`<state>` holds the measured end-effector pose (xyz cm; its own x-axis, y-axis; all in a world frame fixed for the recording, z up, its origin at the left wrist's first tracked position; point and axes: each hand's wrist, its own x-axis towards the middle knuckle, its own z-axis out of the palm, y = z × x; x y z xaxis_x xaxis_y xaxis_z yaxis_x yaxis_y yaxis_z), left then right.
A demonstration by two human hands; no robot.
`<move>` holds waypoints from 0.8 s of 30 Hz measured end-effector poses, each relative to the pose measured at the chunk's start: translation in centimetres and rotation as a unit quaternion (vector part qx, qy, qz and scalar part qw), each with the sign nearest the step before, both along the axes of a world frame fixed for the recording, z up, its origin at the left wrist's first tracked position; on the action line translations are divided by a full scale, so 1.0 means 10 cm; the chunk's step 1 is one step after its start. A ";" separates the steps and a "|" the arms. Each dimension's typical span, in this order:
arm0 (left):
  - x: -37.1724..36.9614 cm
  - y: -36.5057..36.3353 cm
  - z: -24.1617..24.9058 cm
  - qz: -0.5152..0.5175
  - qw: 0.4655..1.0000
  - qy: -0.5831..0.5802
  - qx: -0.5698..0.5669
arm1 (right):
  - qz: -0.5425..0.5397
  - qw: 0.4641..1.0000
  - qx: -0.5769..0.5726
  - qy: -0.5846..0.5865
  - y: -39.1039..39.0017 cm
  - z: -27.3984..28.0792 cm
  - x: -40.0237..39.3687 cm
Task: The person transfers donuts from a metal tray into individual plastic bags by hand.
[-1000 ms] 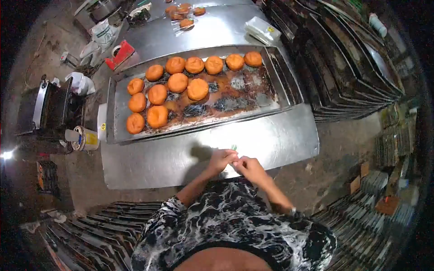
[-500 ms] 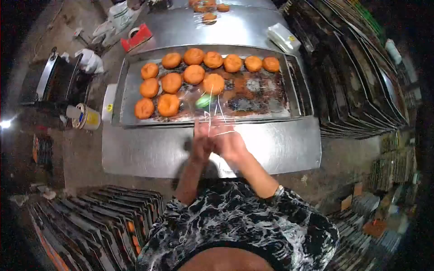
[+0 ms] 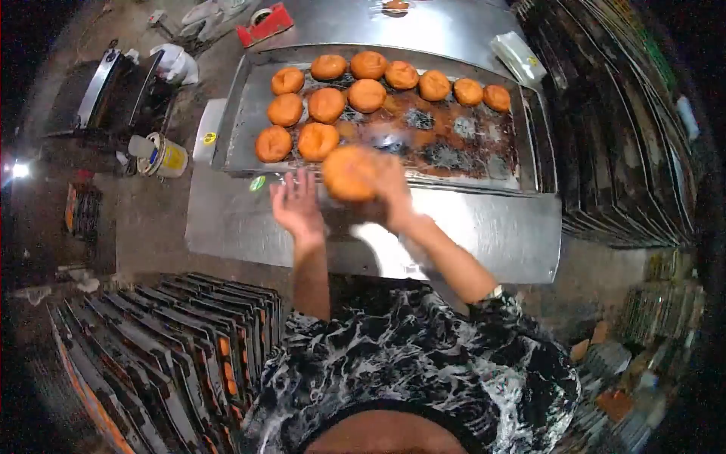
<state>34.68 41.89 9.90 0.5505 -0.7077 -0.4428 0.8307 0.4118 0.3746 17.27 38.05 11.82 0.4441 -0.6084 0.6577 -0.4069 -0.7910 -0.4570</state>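
My right hand grips a round orange-brown bun from its right side, over the near edge of the baking tray. The bun is blurred by motion. To its left, my left hand is open, palm up, fingers spread and pointing at the tray. A green label, seemingly on clear plastic, shows just left of my left fingertips. More buns sit in rows in the left and far parts of the tray. Dark, greasy residue marks the tray's bare right part.
The tray rests on a metal table. A red tape dispenser and a white packet lie beyond it. Racked trays stand at right and lower left. A white bucket is on the left.
The hands were together below the clear bag; they have moved apart. My right hand has taken a bun from the tray's near row. The green label has shifted left, and the view has moved.
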 end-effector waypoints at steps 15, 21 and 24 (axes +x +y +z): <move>-0.98 0.10 0.33 -0.610 0.781 -0.108 -0.075 | -0.298 0.938 0.161 -0.077 0.42 0.30 -0.47; -1.45 0.69 -0.66 -0.638 0.255 -0.712 -0.143 | -0.288 0.947 0.037 -0.136 -1.11 0.77 -0.73; -1.34 0.66 -1.79 -0.326 0.291 -0.854 -0.282 | -0.116 0.977 0.087 -0.156 -0.55 0.66 -0.55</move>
